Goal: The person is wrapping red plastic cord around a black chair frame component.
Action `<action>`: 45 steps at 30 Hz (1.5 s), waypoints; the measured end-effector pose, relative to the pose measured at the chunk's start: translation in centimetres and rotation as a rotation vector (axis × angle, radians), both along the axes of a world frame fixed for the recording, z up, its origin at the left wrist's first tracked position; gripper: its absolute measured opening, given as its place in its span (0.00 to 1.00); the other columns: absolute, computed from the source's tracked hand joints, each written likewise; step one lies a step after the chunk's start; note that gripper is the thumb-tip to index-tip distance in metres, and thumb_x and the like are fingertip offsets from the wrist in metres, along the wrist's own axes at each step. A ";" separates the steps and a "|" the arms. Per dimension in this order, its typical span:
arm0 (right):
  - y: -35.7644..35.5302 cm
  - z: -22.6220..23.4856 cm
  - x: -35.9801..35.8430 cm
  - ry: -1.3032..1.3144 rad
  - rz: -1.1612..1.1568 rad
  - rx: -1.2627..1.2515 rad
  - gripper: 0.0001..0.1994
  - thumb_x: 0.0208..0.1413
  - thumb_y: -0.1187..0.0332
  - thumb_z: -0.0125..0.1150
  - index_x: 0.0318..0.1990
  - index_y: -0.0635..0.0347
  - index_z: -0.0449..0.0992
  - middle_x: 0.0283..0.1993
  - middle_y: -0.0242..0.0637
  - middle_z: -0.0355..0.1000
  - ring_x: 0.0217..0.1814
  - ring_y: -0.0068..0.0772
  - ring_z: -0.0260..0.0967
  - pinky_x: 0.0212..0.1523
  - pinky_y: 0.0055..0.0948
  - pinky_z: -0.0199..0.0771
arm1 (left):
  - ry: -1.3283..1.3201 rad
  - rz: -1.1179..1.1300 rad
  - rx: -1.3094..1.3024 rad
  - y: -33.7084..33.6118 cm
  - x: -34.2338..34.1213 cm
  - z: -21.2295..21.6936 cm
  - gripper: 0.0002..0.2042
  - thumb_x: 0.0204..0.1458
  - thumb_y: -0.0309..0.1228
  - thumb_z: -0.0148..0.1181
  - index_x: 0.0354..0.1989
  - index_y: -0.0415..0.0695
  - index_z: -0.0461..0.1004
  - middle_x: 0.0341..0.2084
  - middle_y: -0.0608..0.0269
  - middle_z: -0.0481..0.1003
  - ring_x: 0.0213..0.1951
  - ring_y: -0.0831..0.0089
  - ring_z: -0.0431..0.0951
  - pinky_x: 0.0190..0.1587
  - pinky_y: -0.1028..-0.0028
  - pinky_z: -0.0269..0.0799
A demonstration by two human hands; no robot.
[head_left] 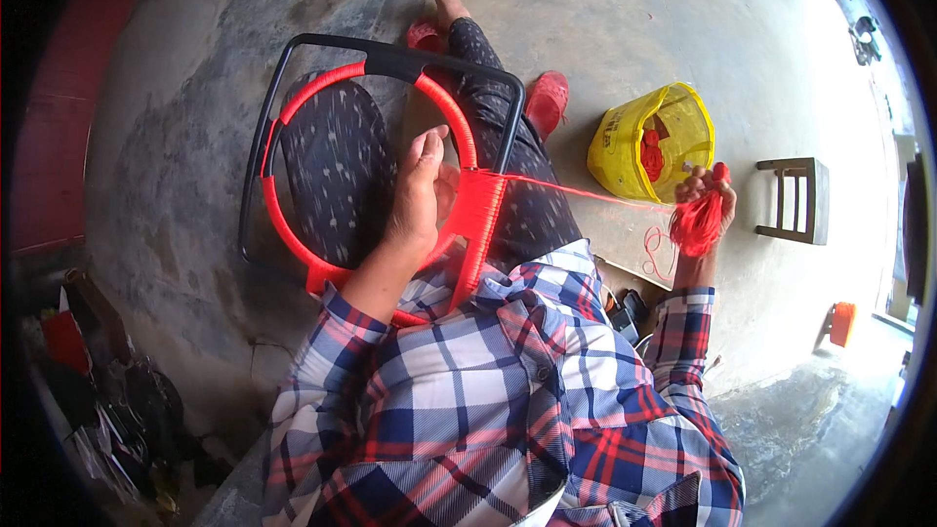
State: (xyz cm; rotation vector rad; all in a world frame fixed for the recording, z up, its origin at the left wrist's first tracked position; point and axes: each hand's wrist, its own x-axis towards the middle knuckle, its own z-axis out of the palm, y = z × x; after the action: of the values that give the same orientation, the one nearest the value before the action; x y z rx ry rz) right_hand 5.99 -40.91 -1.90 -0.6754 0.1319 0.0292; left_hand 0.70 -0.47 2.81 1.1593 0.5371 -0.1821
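Observation:
Across my lap lies a black metal frame (301, 40) with a round ring (284, 219) wrapped largely in red cord. My left hand (422, 181) is inside the ring, close to its right side, fingers loosely curled and nothing visible in them. Beside it is a wide, tightly wound red section (475, 224). Off to the right, my right hand (717, 207) grips a bundle of red cord (695, 222), its strands hanging down. A stretched strand of red cord (586, 193) runs from the wound section to that bundle.
A yellow bucket (607, 146) with red cord inside stands right of my legs. Beyond it is a small dark stool (815, 201). Loose cord (652, 249) trails below the bucket. Red shoes (547, 102) lie by my legs; clutter (127, 420) is piled at the lower left.

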 end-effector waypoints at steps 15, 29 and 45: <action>16.4 2.2 -0.5 -0.061 1.045 -0.774 0.06 0.54 0.70 0.62 0.38 0.59 0.74 0.24 0.20 0.63 0.25 0.14 0.60 0.28 0.18 0.63 | -0.096 -0.013 -0.405 0.1 -0.2 -0.7 0.21 0.54 0.39 0.46 0.50 0.36 0.67 0.44 0.49 0.74 0.46 0.61 0.75 0.51 0.63 0.70; 11.3 -0.2 -2.3 0.194 0.332 -0.571 0.07 0.54 0.68 0.58 0.26 0.57 0.69 0.18 0.29 0.65 0.18 0.20 0.60 0.22 0.22 0.59 | -0.005 -0.178 -0.309 0.2 0.2 -0.8 0.19 0.51 0.30 0.43 0.50 0.34 0.65 0.38 0.44 0.75 0.40 0.58 0.79 0.47 0.63 0.74; 10.5 -0.9 -3.1 0.212 0.317 -0.525 0.06 0.53 0.71 0.60 0.27 0.56 0.69 0.18 0.27 0.63 0.19 0.20 0.59 0.22 0.21 0.57 | -0.003 -0.175 -0.285 0.0 -0.1 -1.0 0.14 0.62 0.33 0.46 0.49 0.36 0.67 0.36 0.48 0.76 0.38 0.59 0.80 0.42 0.66 0.77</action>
State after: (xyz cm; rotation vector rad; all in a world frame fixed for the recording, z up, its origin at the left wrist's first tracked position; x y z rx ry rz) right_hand 2.91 -30.44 -2.85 -1.2136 0.2391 0.3821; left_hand 0.61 -0.49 1.77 0.9267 0.3922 -0.3949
